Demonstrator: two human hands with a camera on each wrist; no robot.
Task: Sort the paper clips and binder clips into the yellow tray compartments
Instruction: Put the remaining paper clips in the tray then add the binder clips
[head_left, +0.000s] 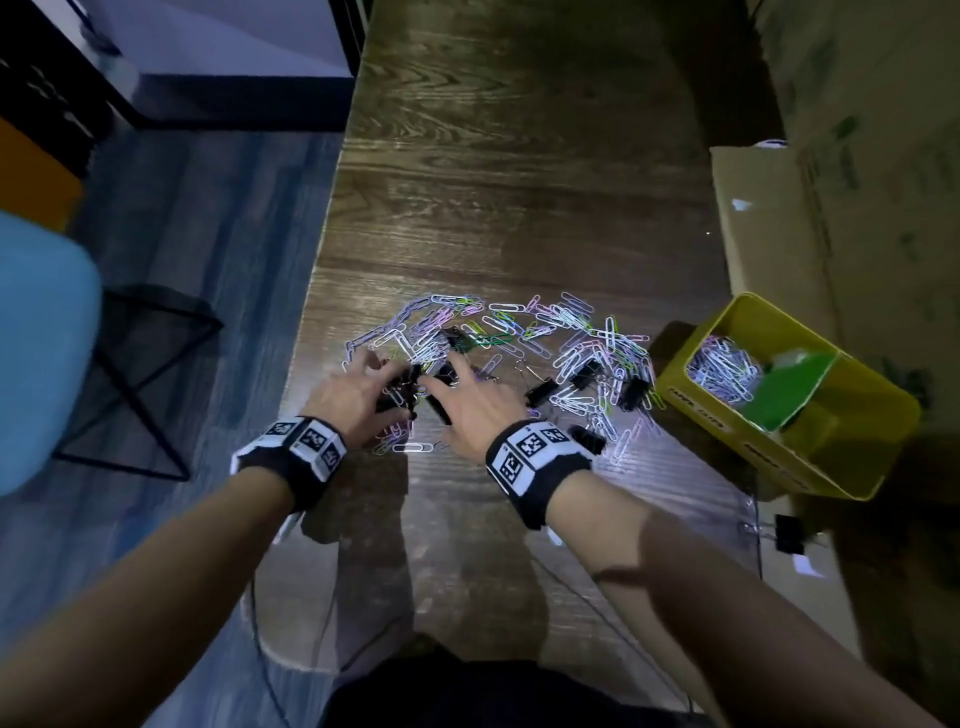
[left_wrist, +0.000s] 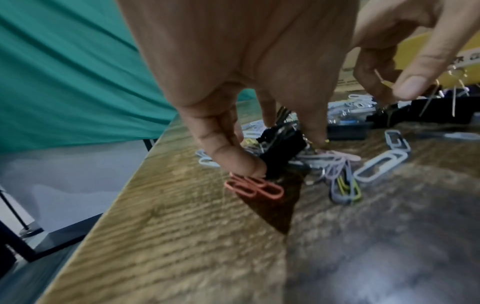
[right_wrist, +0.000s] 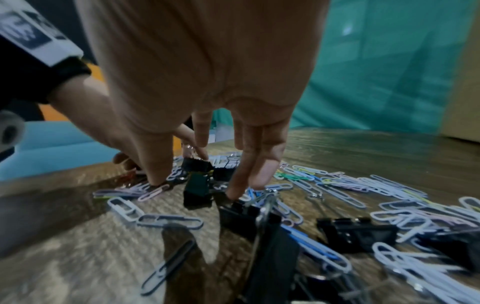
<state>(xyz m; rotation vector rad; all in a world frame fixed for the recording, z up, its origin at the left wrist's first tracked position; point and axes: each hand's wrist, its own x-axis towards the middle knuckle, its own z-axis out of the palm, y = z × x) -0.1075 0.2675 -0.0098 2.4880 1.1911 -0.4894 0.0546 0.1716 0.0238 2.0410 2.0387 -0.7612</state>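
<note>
A heap of pastel paper clips (head_left: 571, 332) mixed with black binder clips (head_left: 584, 371) lies mid-table. My left hand (head_left: 395, 384) is at the heap's left end, and in the left wrist view my left hand (left_wrist: 278, 153) pinches a black binder clip (left_wrist: 283, 144) between thumb and curled fingers, a pink paper clip (left_wrist: 254, 188) just under the thumb. My right hand (head_left: 457, 384) is right beside it. Its straight fingers (right_wrist: 239, 185) and thumb stand on the pile around more black binder clips (right_wrist: 197, 185). The yellow tray (head_left: 675, 387) stands at the right, paper clips (head_left: 722, 369) in one compartment.
A green piece (head_left: 784, 384) leans in the tray. A cardboard box (head_left: 769, 234) stands behind the tray. One stray binder clip (head_left: 789, 532) lies on a box near the table's right edge. A blue chair (head_left: 41, 353) and a black wire frame (head_left: 145, 374) stand past the table's left edge.
</note>
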